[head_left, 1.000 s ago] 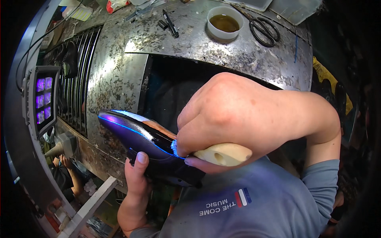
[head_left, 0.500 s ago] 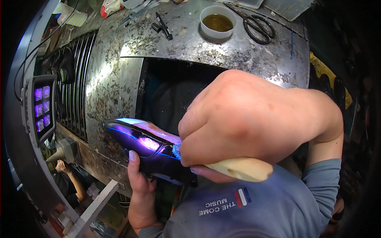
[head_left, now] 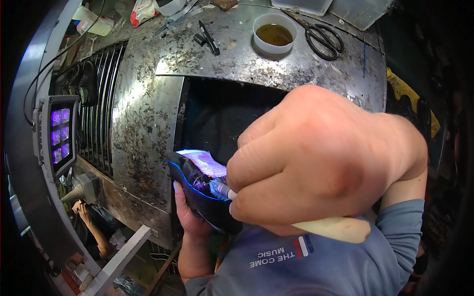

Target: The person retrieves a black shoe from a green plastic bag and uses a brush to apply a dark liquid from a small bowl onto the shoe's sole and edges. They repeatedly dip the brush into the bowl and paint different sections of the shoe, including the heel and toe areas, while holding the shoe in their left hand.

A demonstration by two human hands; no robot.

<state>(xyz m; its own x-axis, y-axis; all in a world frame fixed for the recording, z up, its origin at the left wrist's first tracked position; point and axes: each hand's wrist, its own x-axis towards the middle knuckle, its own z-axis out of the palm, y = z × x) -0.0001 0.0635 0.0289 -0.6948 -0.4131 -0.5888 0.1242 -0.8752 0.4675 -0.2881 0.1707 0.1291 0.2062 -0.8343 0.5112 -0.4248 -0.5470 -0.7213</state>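
Observation:
My left hand [head_left: 191, 217] is closed around a dark shoe [head_left: 197, 195] from below and the left, its thumb lying along the side. A bright blue line runs along the shoe's edge, and its upward-facing pale surface [head_left: 205, 162] glows white and violet. My right hand [head_left: 311, 163] grips a brush by its light wooden handle [head_left: 340, 229], whose end sticks out beneath the fist. The brush's bluish bristles [head_left: 218, 189] touch the shoe's side at the glowing line. My right hand hides the shoe's far right part.
A white bowl of brownish liquid [head_left: 274, 37], black-handled scissors [head_left: 323, 42] and a black marker [head_left: 209, 38] lie on the stained metal bench [head_left: 143, 113]. A violet-lit lamp [head_left: 60, 133] stands left, before a roller rack [head_left: 106, 89]. Another person's hand [head_left: 83, 212] shows lower left.
The shoe has turned and its visible end has swung right, nearer my right hand. My right hand and the brush have shifted slightly; more of the bristles show. The whole view has shifted slightly.

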